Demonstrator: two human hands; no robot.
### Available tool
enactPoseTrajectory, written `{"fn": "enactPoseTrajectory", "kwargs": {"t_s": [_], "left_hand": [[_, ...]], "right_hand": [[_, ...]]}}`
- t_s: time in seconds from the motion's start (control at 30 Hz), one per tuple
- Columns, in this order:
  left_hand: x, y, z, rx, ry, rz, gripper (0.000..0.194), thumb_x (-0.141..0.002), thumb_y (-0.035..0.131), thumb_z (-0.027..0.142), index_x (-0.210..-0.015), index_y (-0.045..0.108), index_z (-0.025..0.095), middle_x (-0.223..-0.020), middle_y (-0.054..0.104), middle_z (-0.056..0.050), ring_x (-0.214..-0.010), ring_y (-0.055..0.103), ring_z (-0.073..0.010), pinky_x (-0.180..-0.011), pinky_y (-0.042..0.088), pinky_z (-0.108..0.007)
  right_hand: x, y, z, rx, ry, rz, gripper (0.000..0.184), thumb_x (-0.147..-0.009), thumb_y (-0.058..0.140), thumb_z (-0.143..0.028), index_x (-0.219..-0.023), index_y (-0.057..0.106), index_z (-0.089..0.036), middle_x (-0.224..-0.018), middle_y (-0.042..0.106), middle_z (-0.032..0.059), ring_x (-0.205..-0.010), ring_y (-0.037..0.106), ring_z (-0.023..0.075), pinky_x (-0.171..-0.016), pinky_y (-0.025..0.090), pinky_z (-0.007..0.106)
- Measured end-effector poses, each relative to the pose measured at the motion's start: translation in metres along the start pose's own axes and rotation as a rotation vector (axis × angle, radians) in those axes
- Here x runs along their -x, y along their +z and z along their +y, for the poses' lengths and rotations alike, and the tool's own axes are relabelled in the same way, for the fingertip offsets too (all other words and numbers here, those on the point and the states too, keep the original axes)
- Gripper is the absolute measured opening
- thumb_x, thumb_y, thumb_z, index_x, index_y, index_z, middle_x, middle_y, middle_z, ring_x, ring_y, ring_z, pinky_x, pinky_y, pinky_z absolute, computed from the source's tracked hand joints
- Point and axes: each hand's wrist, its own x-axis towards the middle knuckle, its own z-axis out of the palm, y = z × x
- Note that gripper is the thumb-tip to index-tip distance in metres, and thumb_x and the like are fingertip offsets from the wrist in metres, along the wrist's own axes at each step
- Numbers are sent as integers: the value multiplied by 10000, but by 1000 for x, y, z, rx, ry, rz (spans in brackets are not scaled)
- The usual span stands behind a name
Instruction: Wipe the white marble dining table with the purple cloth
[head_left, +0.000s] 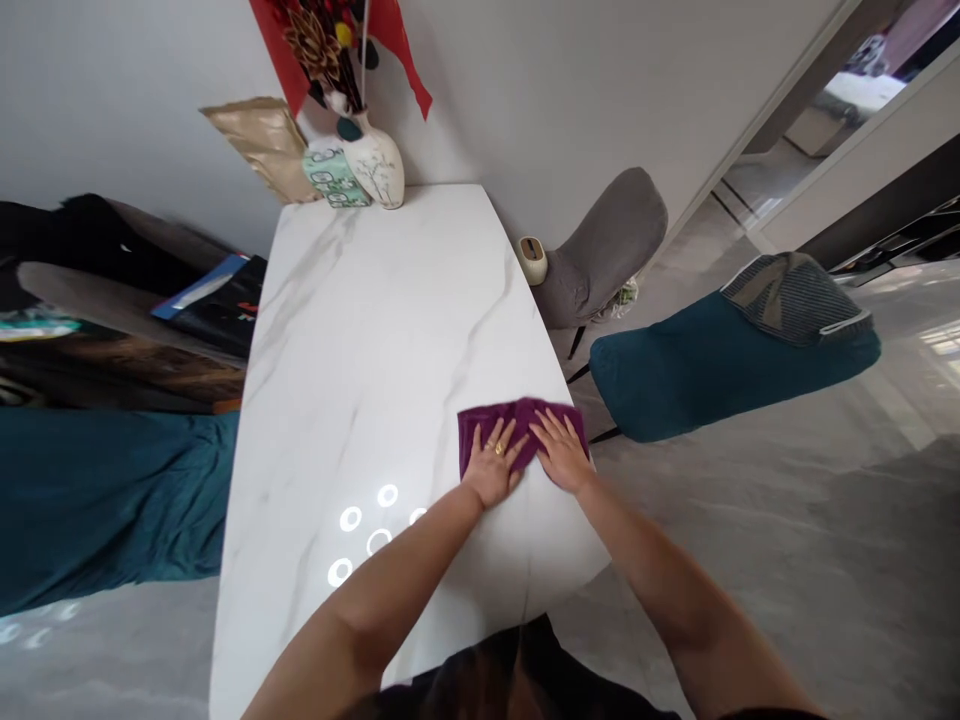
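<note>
A purple cloth (525, 410) lies spread on the white marble-patterned table (375, 330), close to its right edge. My left hand (494, 462) rests flat on the cloth's left half with the fingers spread; rings show on it. Flat on the right half is my right hand (561, 450), its fingers also stretched out. Both palms press down on the cloth, and neither hand grips it.
At the table's far end stand a white vase (379, 165) with dried flowers, a green tissue pack (334, 178) and a gold bag (262, 145). Right of the table are a grey chair (607, 240) and a teal chair (675, 365). Another teal chair (112, 500) is at left.
</note>
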Motion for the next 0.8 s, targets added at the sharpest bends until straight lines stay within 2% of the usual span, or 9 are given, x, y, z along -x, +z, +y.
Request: {"fn": "enactPoseTrajectory", "kwargs": {"t_s": [0.17, 0.27, 0.33, 0.43, 0.5, 0.6, 0.7, 0.8], "left_hand": [[99, 53, 32, 54, 178, -53, 730, -1012, 556, 486, -1670, 283, 327, -1781, 95, -108, -1653, 58, -367, -1276, 28, -777], [150, 87, 41, 114, 294, -155, 809, -1004, 561, 533, -1689, 179, 335, -1772, 89, -124, -1642, 108, -395, -1278, 124, -779], [177, 107, 41, 132, 351, -219, 811, -997, 588, 505, -1679, 157, 413, -1762, 143, -75, -1630, 191, -372, -1295, 236, -717], [200, 131, 33, 130, 373, -215, 760, -1001, 599, 343, -1615, 219, 580, -1720, 266, 44, -1585, 345, -299, -1280, 379, -600], [204, 138, 27, 141, 428, -190, 777, -993, 611, 300, -1604, 234, 598, -1711, 285, 65, -1567, 384, -281, -1281, 390, -564], [197, 138, 23, 109, 440, -156, 754, -1000, 615, 320, -1640, 259, 498, -1730, 264, -6, -1581, 352, -323, -1295, 321, -633], [180, 126, 24, 94, 332, -89, 804, -983, 640, 423, -1678, 238, 380, -1751, 195, -101, -1605, 273, -391, -1265, 230, -763], [153, 104, 22, 82, 129, 21, 795, -955, 650, 368, -1669, 303, 336, -1759, 173, -120, -1615, 235, -407, -1251, 132, -814]], "right_hand": [[125, 34, -40, 37, -54, 58, 645, -940, 494, -151, -1582, 493, -211, -1696, 392, 113, -1612, 277, 303, -1298, 298, 618], [195, 67, -66, 62, -41, 127, 877, -863, 508, -136, -1686, 281, -340, -1695, 383, 65, -1579, 342, 304, -1231, 424, 635], [231, 92, -82, 89, -10, 218, 985, -841, 490, -139, -1699, 117, -446, -1672, 396, 14, -1544, 389, 277, -1164, 507, 637], [263, 122, -100, 162, 41, 306, 1028, -791, 480, -125, -1651, 143, -576, -1624, 422, -62, -1506, 400, 230, -1027, 617, 605], [267, 129, -105, 195, 39, 344, 994, -779, 480, -140, -1626, 230, -597, -1620, 415, -65, -1508, 381, 230, -969, 642, 599], [250, 119, -106, 180, 5, 324, 988, -777, 477, -113, -1677, 241, -443, -1663, 388, 29, -1537, 362, 287, -1052, 594, 631], [208, 95, -100, 141, -5, 226, 943, -791, 476, -52, -1681, 279, -291, -1700, 354, 104, -1579, 311, 330, -1178, 466, 673], [145, 72, -91, 119, -18, 108, 812, -816, 508, -59, -1607, 430, -225, -1730, 299, 119, -1623, 216, 326, -1260, 354, 658]]}}
